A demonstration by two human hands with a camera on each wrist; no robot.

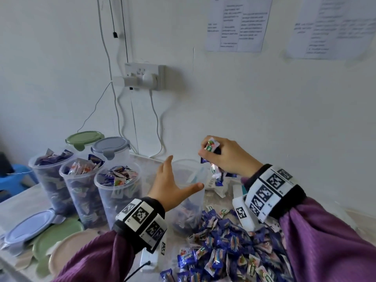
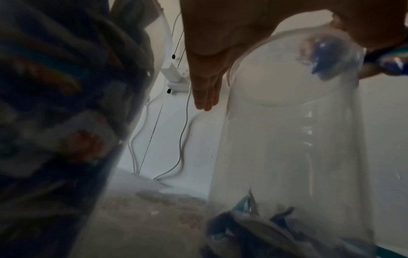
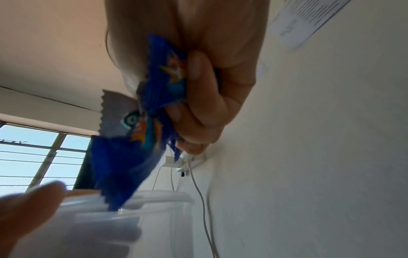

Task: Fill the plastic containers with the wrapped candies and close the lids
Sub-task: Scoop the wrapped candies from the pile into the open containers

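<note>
The right hand's grip clutches blue wrapped candies just above the clear plastic container; the left hand, grip wide, cups its rim.

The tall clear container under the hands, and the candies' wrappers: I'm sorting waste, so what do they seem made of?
Tall clear container: seemingly translucent, slightly frosted plastic; candies show dimly through its wall. Blue candy wrappers gripped by the right hand: probably glossy printed plastic film, with crinkled, zigzag-cut edges.

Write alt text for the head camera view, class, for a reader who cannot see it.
A right hand holds wrapped candies above a nearly empty plastic container that the open left hand steadies. Three full, unlidded containers stand to its left, and loose candies are heaped in front.
</note>
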